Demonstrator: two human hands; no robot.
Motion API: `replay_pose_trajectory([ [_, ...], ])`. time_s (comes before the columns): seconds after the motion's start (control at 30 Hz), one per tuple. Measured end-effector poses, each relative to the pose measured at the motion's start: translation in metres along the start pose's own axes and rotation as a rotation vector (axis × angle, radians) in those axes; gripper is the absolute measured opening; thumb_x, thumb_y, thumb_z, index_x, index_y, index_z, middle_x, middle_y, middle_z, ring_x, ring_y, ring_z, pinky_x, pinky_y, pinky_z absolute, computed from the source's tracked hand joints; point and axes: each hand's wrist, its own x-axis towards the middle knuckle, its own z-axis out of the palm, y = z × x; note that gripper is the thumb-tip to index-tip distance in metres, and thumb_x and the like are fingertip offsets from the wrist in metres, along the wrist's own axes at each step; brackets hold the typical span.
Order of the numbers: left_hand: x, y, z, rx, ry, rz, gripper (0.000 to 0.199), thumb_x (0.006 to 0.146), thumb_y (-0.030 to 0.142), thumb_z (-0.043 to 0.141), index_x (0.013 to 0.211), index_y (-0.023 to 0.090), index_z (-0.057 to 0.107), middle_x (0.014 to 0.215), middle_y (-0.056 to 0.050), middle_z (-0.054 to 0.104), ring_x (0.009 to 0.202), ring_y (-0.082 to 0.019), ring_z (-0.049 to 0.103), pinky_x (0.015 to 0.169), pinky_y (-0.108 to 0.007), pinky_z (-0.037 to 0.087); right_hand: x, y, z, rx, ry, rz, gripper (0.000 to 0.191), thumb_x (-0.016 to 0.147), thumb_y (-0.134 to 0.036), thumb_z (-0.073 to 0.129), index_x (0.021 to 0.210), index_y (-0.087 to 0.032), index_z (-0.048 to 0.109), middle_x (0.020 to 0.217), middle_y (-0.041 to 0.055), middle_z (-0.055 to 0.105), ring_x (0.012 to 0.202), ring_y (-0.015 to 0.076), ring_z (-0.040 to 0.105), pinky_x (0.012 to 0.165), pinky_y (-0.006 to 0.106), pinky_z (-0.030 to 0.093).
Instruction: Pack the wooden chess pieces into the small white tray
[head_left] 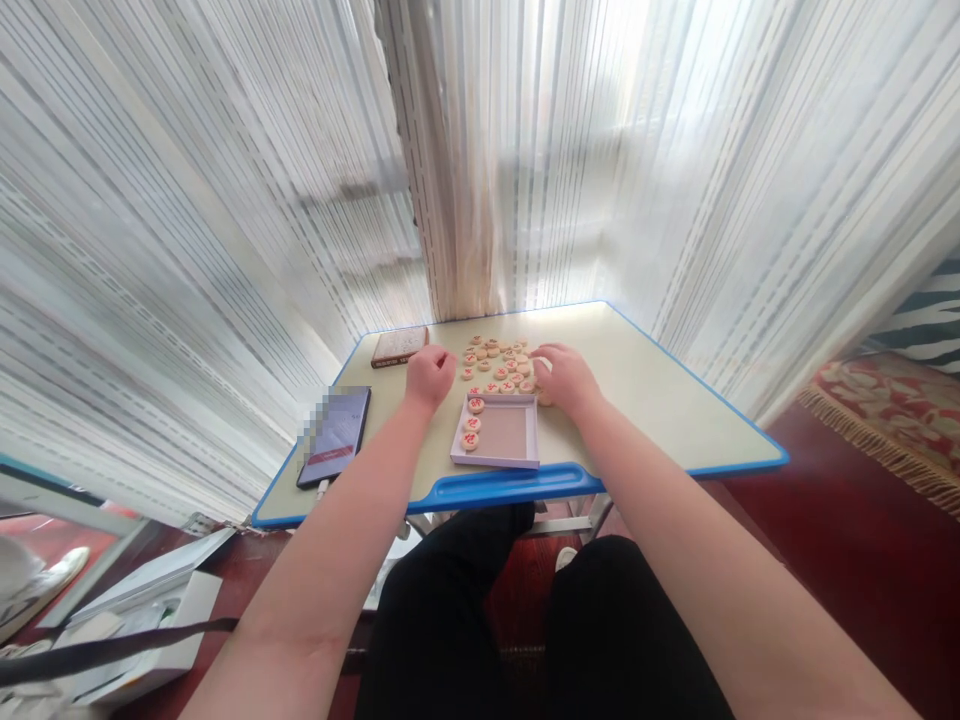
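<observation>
Round wooden Chinese chess pieces [507, 386], many with red characters, lie loosely grouped in the middle of the table. Just in front of them sits a shallow open box tray [534, 440] with a column of several pieces [472, 424] along its left side. My left hand [431, 376] is closed in a fist left of the group; whatever may be inside it is hidden. On the other side, my right hand [564, 378] reaches over the group's right edge, thumb and fingers apart, close to the pieces. One piece [543, 398] shows partly under that hand.
A pale table [675, 420] with a blue rim holds everything. A brown-edged box [400, 346] stands at the back left, and a tablet [335, 435] with a plugged cable lies at the left edge. Striped curtains [300, 150] hang close behind. A white open box [172, 620] lies low at the left.
</observation>
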Motion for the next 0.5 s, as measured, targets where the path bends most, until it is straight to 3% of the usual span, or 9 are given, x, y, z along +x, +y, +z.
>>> replay_pose_trajectory([
  [0.07,-0.001,0.002,0.000,0.023,-0.008,0.049,0.024,0.076,0.029,0.042,0.058,0.019,0.055,0.064,-0.003,0.058,0.068,-0.016,0.055,0.070,-0.028,0.043,0.000,0.003,0.003,0.049,0.067,0.026,0.040,0.089,-0.023,0.039,0.119,-0.012,0.063,0.127,0.0103,0.060,0.121,0.0205,0.050,0.106,0.029,0.034],
  [0.17,0.000,0.004,-0.002,0.048,-0.017,0.074,0.027,0.079,0.031,0.040,0.060,0.019,0.055,0.069,-0.005,0.060,0.074,-0.017,0.056,0.074,-0.028,0.044,0.005,0.006,0.007,0.025,0.001,0.106,0.043,0.086,-0.025,0.042,0.122,-0.012,0.062,0.128,0.0113,0.059,0.122,0.0246,0.048,0.105,0.033,0.035],
  [0.3,0.006,-0.003,-0.006,0.024,-0.008,-0.035,0.027,0.080,0.021,0.035,0.072,0.018,0.060,0.085,-0.007,0.064,0.088,-0.018,0.059,0.084,-0.029,0.045,0.009,0.008,0.012,0.003,-0.059,0.109,0.041,0.082,-0.022,0.045,0.117,-0.015,0.066,0.115,0.0102,0.067,0.114,0.0252,0.053,0.102,0.034,0.037],
  [0.4,0.010,-0.013,-0.006,0.089,-0.201,-0.157,0.028,0.069,0.008,0.044,0.087,0.016,0.063,0.103,-0.010,0.063,0.099,-0.021,0.058,0.089,-0.032,0.044,0.010,0.009,0.015,0.017,-0.075,0.102,0.039,0.082,-0.020,0.045,0.115,-0.016,0.067,0.110,0.0084,0.069,0.109,0.0228,0.056,0.099,0.032,0.039],
  [0.5,0.011,-0.024,-0.004,0.177,-0.448,-0.113,0.043,0.059,0.001,0.049,0.098,0.015,0.062,0.109,-0.011,0.062,0.109,-0.024,0.054,0.096,-0.034,0.041,0.011,0.010,0.015,0.051,-0.093,0.099,0.036,0.084,-0.021,0.046,0.112,-0.016,0.067,0.106,0.0080,0.071,0.101,0.0192,0.061,0.091,0.029,0.044],
])
